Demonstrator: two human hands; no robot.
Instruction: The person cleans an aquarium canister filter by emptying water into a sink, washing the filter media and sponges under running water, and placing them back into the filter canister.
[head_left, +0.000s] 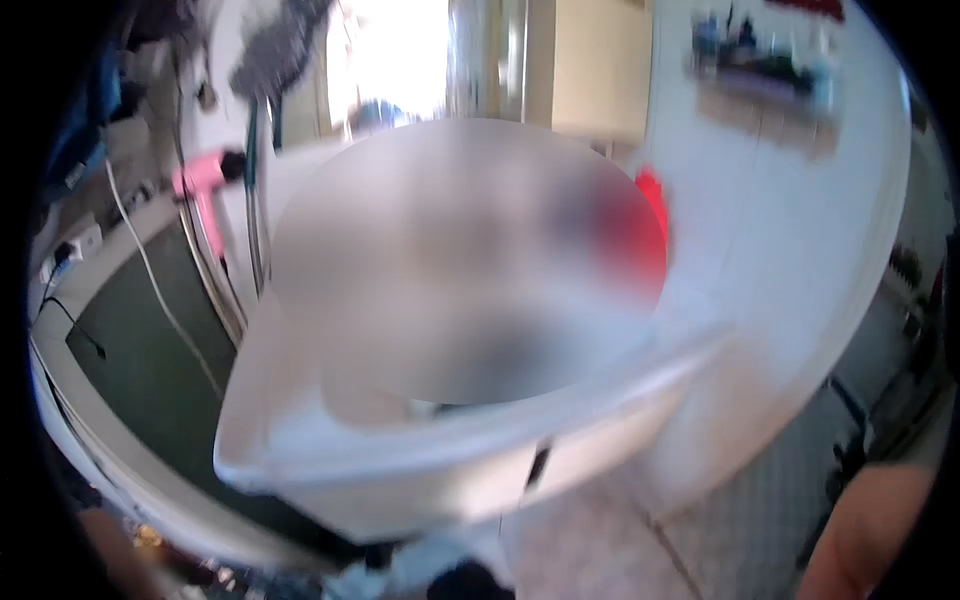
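Note:
A bare patch of skin, probably part of my right arm, shows at the lower right edge; no fingers are visible there. Another smeared patch of skin lies at the lower left edge, also without fingers. Neither of my hands can be made out. In front is a white washbasin [450,465] with a pale front, its middle hidden by a large blurred oval. A red object [651,185] shows at the oval's right side.
Left of the basin, a pink hair dryer [203,176] hangs by a dark green bathtub [150,350] with a pale rim. Cables run along that side. A wall shelf [760,85] with bottles is at the upper right. Pale floor tiles [590,550] lie below.

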